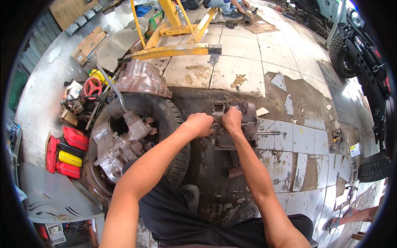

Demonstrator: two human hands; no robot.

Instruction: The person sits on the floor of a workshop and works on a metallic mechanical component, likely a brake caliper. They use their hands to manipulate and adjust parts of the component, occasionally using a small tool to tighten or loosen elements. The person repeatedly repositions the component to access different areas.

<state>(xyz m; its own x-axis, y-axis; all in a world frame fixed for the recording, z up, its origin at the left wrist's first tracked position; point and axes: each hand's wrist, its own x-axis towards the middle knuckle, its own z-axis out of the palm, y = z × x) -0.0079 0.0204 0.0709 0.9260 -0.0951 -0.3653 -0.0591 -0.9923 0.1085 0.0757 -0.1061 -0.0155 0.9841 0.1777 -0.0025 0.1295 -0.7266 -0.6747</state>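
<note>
A dirty grey metal gearbox housing (235,142) sits low on the floor in front of me, with a long thin shaft (271,133) sticking out to its right. My left hand (201,125) is closed at the housing's left edge. On top of the housing, close beside it, my right hand (232,119) is closed too, knuckles up. Whatever the fingers grip is hidden beneath them. Left of my arms, a second metal gear casing (109,153) with an upright lever (111,82) rests on a tyre (175,113).
A bell-shaped metal housing (142,78) lies beyond the tyre. Further off stands a yellow steel frame (173,51). A red tool case (74,142) is at left, broken tiles (304,138) at right. A vehicle's wheel (343,56) stands far right; another person's foot (335,222) shows lower right.
</note>
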